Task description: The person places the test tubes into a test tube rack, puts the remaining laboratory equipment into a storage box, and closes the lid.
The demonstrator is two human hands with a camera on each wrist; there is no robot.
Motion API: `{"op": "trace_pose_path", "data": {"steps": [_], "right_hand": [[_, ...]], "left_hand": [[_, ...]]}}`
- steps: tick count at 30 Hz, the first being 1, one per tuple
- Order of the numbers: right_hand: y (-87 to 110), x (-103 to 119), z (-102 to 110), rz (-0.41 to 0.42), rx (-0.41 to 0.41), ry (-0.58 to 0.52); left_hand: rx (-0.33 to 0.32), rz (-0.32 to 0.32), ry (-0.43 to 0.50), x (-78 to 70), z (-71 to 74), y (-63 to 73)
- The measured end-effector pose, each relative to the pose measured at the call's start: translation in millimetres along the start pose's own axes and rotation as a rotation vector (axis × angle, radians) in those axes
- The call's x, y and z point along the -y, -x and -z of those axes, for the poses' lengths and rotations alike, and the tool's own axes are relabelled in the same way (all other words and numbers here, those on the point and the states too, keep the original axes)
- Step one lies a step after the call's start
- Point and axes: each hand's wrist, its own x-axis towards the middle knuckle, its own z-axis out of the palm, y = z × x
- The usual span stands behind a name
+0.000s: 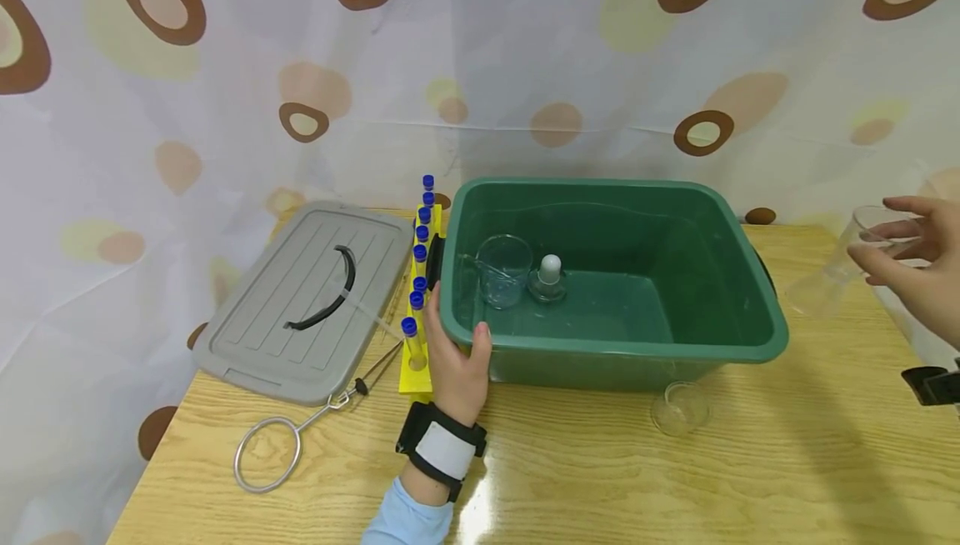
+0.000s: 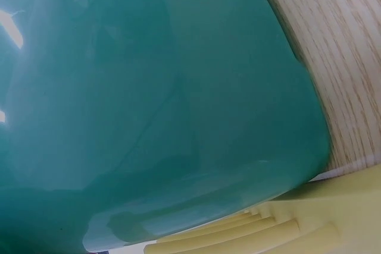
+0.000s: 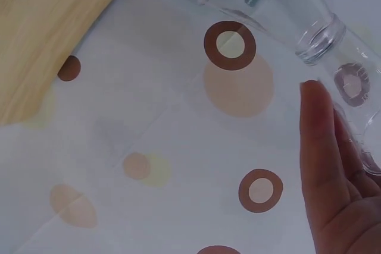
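My left hand (image 1: 459, 372) grips the front left corner of a green plastic bin (image 1: 622, 351), thumb over the rim and fingers along its outer left side. In the left wrist view the bin's green wall (image 2: 178, 87) fills most of the picture. Off to the right of the bin, my right hand (image 1: 918, 252) holds a clear, waisted glass vessel (image 1: 840, 262) near its upper rim. The right wrist view shows the vessel tilted, its flared part (image 3: 274, 13) joined at a narrow ring. Inside the bin are a glass beaker (image 1: 504, 274) and a small glass item with a white top (image 1: 550, 278).
A yellow rack (image 1: 408, 380) of several blue-capped tubes stands against the bin's left side. Further left lie a grey lid (image 1: 300, 312) with a black handle and a metal ring clamp (image 1: 267, 488). A small glass dish (image 1: 680, 409) sits before the bin. A patterned curtain (image 1: 525, 70) hangs behind.
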Motion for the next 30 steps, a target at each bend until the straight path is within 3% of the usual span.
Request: {"op": "trace_pose_path", "data": {"steps": [1,6,8,10,14,16,17,22,27,30], "right_hand": [[-0.1,24.6,3.2,0.03,0.002,-0.024],[11.9,215.5,28.4,-0.006,0.046,-0.054],[14.1,260.4,34.6,-0.026,0.066,-0.058],[9.6,268.5,35.0,0.038,0.073,-0.093],[-2.5,269.5,30.0,0.051,0.12,-0.076],[-6.4,286.5,27.7,0.035,0.173,-0.033],[-6.1,302.7,26.9,-0.021,0.2,0.026],[-13.9,352.1,20.5,-0.03,0.326,0.13],[-24.8,364.0,4.7,0.012,0.416,0.122],[-30.7,370.2,-6.4,0.028,0.518,0.093]], "left_hand": [[0.0,-0.003,0.002,0.2,0.2,0.1],[0.003,-0.001,-0.002,0.5,1.1,-0.1],[0.004,0.004,-0.005,0.4,1.3,-0.3],[0.005,0.008,-0.006,0.4,1.5,-0.3],[0.009,0.018,-0.01,0.4,1.8,0.0],[0.009,0.024,-0.01,0.4,1.8,0.3],[0.008,0.026,-0.011,0.5,1.7,0.4],[0.007,0.023,-0.006,1.3,1.7,0.3],[0.009,0.025,0.001,0.8,1.3,-0.1],[0.01,0.028,0.003,0.8,1.0,-0.1]]}}
